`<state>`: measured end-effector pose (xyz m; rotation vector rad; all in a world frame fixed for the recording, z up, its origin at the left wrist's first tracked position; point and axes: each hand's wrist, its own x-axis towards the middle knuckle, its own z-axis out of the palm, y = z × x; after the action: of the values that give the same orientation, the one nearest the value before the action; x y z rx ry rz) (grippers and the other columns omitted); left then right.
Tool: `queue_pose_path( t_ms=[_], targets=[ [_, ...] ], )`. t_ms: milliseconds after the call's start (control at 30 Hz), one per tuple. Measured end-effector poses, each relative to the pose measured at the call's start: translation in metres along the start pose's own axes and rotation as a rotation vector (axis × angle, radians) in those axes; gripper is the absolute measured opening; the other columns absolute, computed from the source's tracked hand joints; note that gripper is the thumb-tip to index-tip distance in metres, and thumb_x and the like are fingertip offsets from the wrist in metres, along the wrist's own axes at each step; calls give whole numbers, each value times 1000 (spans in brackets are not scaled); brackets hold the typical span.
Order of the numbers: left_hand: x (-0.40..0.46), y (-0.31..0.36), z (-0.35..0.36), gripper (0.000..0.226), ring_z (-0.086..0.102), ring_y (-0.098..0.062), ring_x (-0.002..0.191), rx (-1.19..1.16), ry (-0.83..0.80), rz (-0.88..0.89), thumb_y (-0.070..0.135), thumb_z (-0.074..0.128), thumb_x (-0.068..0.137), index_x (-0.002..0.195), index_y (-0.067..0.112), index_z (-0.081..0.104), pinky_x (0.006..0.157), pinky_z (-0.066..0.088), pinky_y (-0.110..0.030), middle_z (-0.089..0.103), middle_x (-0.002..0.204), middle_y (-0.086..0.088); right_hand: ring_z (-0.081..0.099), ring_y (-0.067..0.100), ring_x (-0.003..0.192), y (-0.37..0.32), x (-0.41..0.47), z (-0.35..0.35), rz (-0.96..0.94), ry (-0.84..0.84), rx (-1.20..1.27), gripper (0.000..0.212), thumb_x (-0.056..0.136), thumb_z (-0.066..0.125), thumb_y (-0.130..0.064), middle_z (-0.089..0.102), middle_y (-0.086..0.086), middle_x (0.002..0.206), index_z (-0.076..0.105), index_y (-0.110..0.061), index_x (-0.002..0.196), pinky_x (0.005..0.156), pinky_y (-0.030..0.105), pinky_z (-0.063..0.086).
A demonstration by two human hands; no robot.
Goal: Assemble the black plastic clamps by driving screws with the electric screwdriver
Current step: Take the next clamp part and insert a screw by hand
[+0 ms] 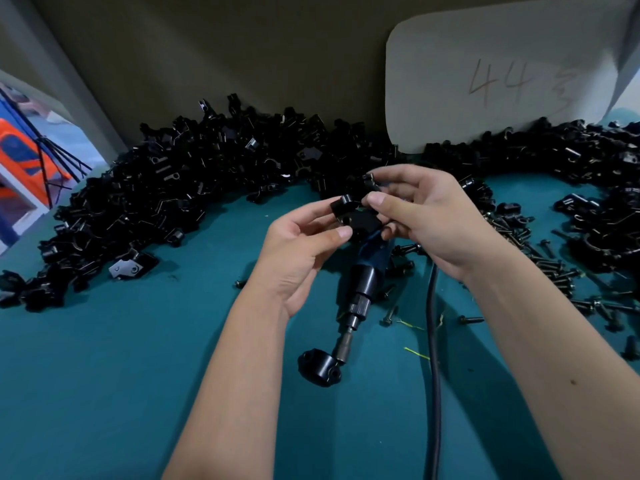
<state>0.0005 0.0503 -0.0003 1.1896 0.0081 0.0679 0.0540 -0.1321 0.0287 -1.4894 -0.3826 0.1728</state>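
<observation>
- The left hand pinches a small black plastic clamp piece between thumb and curled fingers, holding it above the teal table mat.
- The right hand meets it from the other side, its thumb and forefinger closed on a second black clamp part that touches the first (exactly where one piece ends and the other begins is hard to make out, both being black).
- Directly beneath the two hands lies the electric screwdriver with a blue body and black collar, flat on the mat, its metal bit pointing toward the viewer.
- The bit's tip touches a finished round black clamp resting on the mat, near the left forearm.
- A thick black power cable runs from under the right hand toward the near edge.
- A big heap of loose black clamp halves curves along the far side of the mat, from the left edge round behind the hands.
- A scatter of dark screws lies to the right of the right wrist, beside a further pile of black clamp parts.
- A pale card marked "44" by hand leans against the grey back wall.
</observation>
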Motion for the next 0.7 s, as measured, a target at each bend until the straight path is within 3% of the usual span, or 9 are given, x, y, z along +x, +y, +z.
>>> queue_pose_path(
  t_ms=[100,233,400,467,600,700],
  targets=[
    [1,0,-2,45,71,-28,108,12,3,-11,-13,71,82,117,15,76,102,56,-37,73,119,-20,63,21,78,3,0,0,0,-6,6,21,95,72,-6,70,11,103,71,-21,110,64,27,56],
    [6,-2,-1,41,75,-18,96,-52,96,7,-14,65,88,126,3,66,84,59,-24,77,106,-15,66,23,77,4,0,-2,-60,-22,-10,25,91,75,-1,73,10,100,73,-14,112,64,27,56],
    [10,-9,13,39,71,-21,101,-106,107,-34,-15,44,97,128,-3,65,91,57,-28,74,117,-19,72,20,69,6,0,1,-166,-35,-190,33,84,84,-4,77,4,103,77,-22,110,66,28,59],
    [10,-9,15,37,69,-22,98,-100,58,-41,-12,46,95,124,-3,67,92,56,-31,74,110,-17,74,21,71,8,1,1,-179,-44,-211,34,82,86,-6,77,1,103,78,-25,109,67,27,59],
    [10,-10,15,23,73,-12,84,-106,101,-23,-7,57,97,107,4,74,76,58,-22,77,95,-5,77,31,78,6,2,-1,-180,-68,-208,34,80,88,-8,77,3,105,78,-25,108,67,28,60],
    [10,-10,14,23,73,-12,87,-85,108,-13,-5,58,97,112,3,73,77,57,-22,78,98,-5,77,33,80,3,1,-3,-175,-42,-200,29,81,87,-8,78,5,101,77,-20,106,68,31,62]
  ],
)
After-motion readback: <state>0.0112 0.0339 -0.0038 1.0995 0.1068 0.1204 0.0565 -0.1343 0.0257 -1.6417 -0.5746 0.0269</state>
